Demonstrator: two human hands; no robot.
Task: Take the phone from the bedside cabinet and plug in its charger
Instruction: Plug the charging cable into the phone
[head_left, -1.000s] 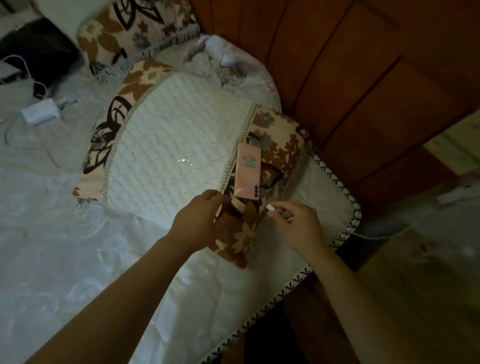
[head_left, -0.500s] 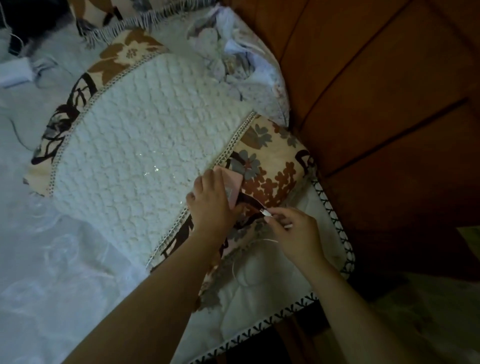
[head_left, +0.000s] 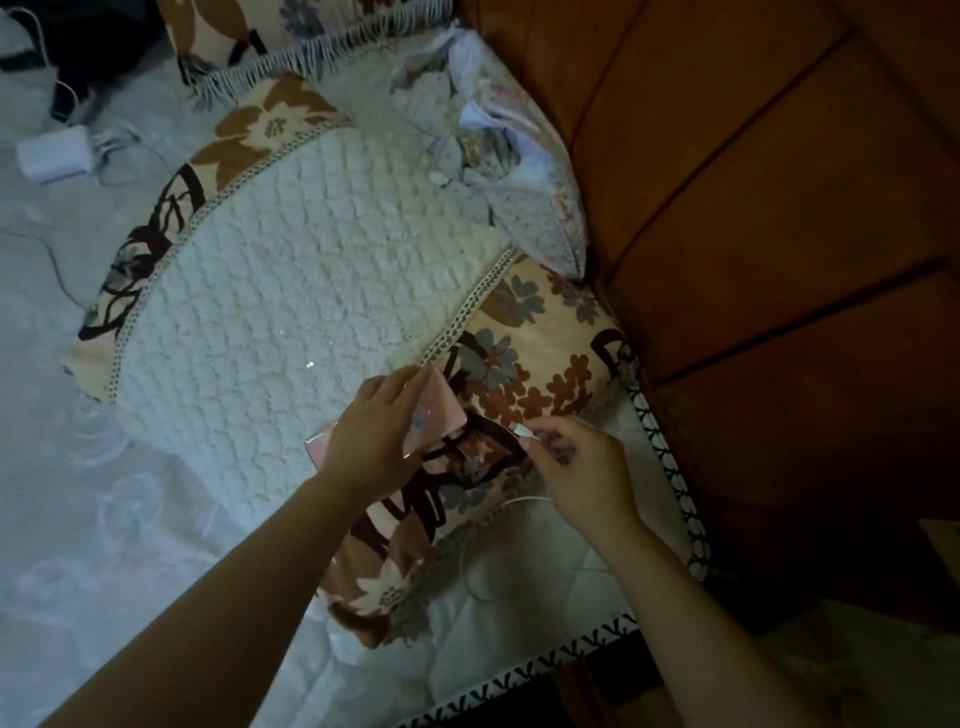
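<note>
A pink phone (head_left: 434, 415) lies tilted on the floral pillow (head_left: 524, 364), gripped from above by my left hand (head_left: 371, 436), which covers most of it. My right hand (head_left: 576, 467) pinches the white charger plug (head_left: 519, 429) between its fingertips, a short gap to the right of the phone's lower end. The plug's thin white cable (head_left: 483, 535) loops down over the mattress below the pillow.
A white power adapter (head_left: 54, 153) with cables lies on the sheet at far left. A second floral pillow (head_left: 291, 36) and a crumpled pale cloth (head_left: 488, 140) lie at the top. The brown wooden headboard (head_left: 769, 208) fills the right side.
My left hand has closed over the phone and turned it from lying straight to tilted. My right hand has brought the plug closer to the phone's end. The view has moved in closer.
</note>
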